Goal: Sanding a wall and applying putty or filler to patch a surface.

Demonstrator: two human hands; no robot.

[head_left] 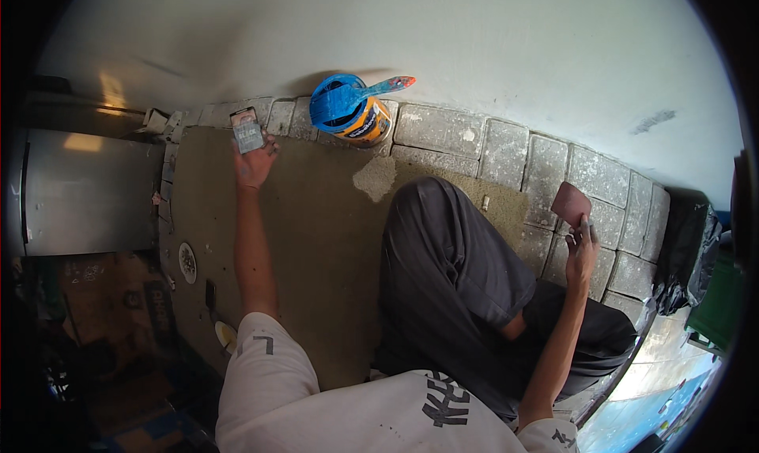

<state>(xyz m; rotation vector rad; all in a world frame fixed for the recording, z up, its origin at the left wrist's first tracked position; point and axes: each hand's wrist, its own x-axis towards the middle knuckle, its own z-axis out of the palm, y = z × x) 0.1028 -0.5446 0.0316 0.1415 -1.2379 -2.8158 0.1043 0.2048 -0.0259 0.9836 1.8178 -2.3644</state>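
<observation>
My left hand [254, 165] is stretched out toward the foot of the wall, closed on a small flat rectangular pack [247, 131], grey with a darker picture at its far end. Off to the right, my right hand [583, 251] pinches a reddish-brown square of sandpaper [571, 204] by its near edge, above the grey paving. Between the two hands, against the wall, stands an orange paint can [371, 127] with a blue-smeared rim. A blue-coated paintbrush [391, 86] lies across its top, handle pointing right.
A pale wall [506, 58] rises behind a row of grey paving blocks [439, 129]. Smooth grey-brown concrete [316, 232] covers the floor, with a round drain cover [187, 262] at left. A metal panel [91, 192] stands farther left; a black plastic bag [681, 251] sits far right.
</observation>
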